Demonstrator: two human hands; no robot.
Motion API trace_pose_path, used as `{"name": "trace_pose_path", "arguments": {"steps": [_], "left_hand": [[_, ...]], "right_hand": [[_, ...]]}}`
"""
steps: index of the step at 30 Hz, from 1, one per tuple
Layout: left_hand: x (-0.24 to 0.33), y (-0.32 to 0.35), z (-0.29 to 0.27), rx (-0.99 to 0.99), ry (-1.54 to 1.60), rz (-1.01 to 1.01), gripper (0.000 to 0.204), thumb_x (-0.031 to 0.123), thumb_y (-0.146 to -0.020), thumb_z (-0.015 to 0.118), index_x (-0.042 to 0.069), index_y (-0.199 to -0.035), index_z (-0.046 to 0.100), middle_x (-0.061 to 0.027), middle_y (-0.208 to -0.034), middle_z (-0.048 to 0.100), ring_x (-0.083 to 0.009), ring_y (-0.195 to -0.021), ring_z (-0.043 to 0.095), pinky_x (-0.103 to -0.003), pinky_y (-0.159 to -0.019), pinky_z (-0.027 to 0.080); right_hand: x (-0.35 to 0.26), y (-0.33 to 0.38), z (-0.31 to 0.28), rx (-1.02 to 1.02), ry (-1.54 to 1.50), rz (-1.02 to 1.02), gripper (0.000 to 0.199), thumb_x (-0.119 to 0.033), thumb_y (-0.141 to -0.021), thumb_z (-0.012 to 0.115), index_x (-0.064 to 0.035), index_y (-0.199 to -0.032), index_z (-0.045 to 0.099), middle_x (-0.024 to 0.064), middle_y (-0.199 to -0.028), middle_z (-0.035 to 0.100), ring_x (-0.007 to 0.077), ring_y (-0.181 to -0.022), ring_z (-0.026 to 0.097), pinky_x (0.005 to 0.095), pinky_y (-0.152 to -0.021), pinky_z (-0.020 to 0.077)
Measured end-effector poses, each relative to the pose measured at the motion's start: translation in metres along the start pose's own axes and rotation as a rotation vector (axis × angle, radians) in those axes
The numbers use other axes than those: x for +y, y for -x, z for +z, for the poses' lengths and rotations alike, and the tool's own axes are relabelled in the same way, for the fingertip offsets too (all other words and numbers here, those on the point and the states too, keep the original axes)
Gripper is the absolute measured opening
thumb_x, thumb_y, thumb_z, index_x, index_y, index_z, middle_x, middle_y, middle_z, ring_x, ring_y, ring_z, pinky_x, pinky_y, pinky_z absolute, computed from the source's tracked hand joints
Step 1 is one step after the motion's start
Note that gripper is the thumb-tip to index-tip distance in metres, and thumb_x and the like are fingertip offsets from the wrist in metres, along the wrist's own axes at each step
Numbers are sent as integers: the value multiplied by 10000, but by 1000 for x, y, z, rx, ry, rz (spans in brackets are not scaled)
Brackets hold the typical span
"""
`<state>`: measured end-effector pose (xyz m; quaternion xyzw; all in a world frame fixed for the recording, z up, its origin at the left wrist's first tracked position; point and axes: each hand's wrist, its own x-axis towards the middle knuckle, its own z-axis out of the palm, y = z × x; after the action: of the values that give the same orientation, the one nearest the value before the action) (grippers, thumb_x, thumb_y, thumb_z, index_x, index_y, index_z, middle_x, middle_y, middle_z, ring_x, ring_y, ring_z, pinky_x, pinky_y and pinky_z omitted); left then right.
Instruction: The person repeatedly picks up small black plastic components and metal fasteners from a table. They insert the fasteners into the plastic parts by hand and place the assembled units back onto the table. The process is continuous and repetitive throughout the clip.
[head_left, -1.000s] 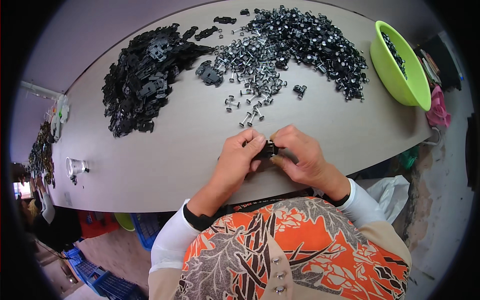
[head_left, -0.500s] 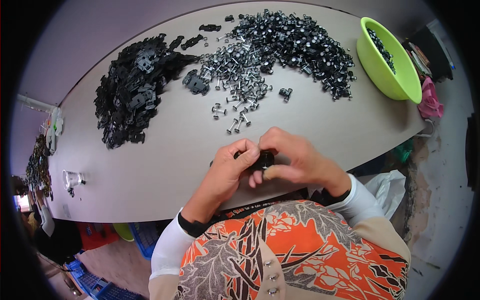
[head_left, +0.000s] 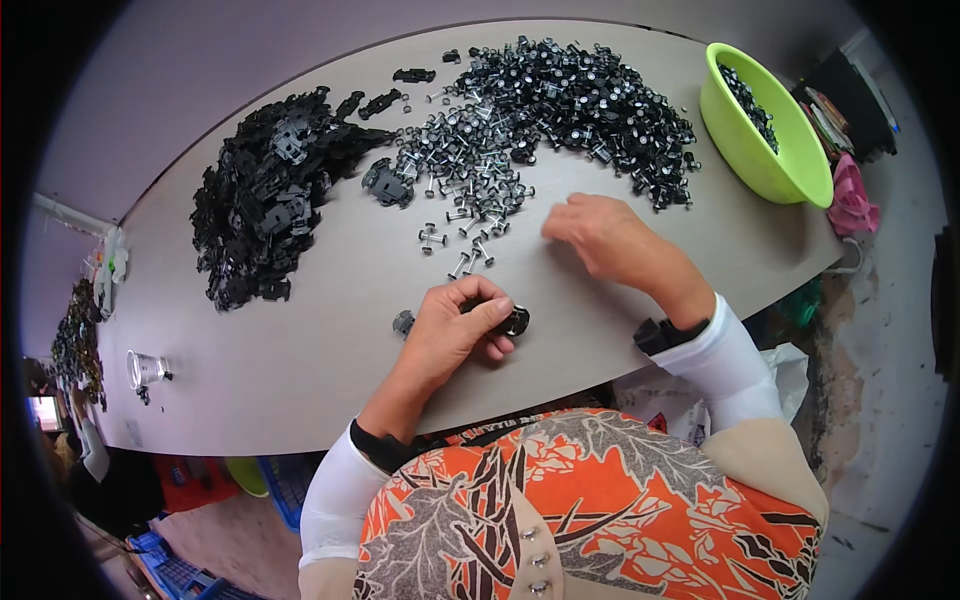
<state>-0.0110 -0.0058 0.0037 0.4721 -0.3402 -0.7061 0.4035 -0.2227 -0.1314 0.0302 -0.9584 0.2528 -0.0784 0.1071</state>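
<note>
My left hand (head_left: 455,325) is closed round a black plastic chassis piece (head_left: 517,320), whose end sticks out past the thumb and fingers. At the other side of that hand, a grey-black chassis piece (head_left: 403,323) shows; whether it is held or lies on the table I cannot tell. Farther right, my right hand (head_left: 610,240) is low over the table with fingers curled together, slightly blurred. Its fingertips are hidden, along with anything in them. Just left of it are loose wheel-and-axle sets (head_left: 470,160), silver rods with small black wheels.
On the table (head_left: 250,380), a heap of black chassis pieces (head_left: 265,200) lies left. A pile of black wheel sets (head_left: 590,100) lies at the back. A lime-green basin (head_left: 775,150) with more parts stands right. A clear cup (head_left: 146,369) stands far left, near another person's arm (head_left: 92,450).
My right hand has left the piece at my left hand and moved up and right, over the spot where a small black wheel set lay. My left hand keeps its hold.
</note>
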Motion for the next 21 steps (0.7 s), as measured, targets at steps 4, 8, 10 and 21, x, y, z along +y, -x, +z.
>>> {"name": "trace_pose_path", "arguments": {"steps": [4, 8, 10, 21], "left_hand": [[4, 2, 6, 3, 74, -24, 160, 160, -910, 608, 9, -957, 581, -88, -802, 632, -167, -609, 657, -259, -521, 553], [3, 4, 8, -28, 154, -29, 193, 179, -914, 608, 1, -983, 578, -110, -827, 639, -192, -619, 669, -269, -527, 562], [1, 3, 5, -12, 157, -55, 253, 225, -925, 594, -11, -1016, 574, -135, -866, 644, -217, -654, 678, -284, -551, 573], [-5, 9, -5, -214, 605, -117, 497, 338, -1004, 383, -114, -1180, 491, -239, -1128, 584, -349, -995, 633, -412, -840, 550]], "right_hand": [[-3, 35, -16, -7, -58, -78, 139, 29, -722, 569, -58, -824, 605, 81, -790, 601, 279, -885, 587, 418, -756, 454], [-6, 47, -18, 190, -226, 20, 118, 10, -733, 584, -45, -835, 606, 89, -776, 590, 293, -841, 588, 405, -725, 462], [-14, 38, -14, 273, -177, 208, 103, 9, -743, 583, -35, -835, 601, 99, -792, 587, 302, -799, 589, 395, -691, 469], [-66, 22, -5, 373, -486, -8, 158, 63, -720, 584, -11, -860, 591, 107, -817, 540, 277, -652, 582, 353, -559, 466]]}}
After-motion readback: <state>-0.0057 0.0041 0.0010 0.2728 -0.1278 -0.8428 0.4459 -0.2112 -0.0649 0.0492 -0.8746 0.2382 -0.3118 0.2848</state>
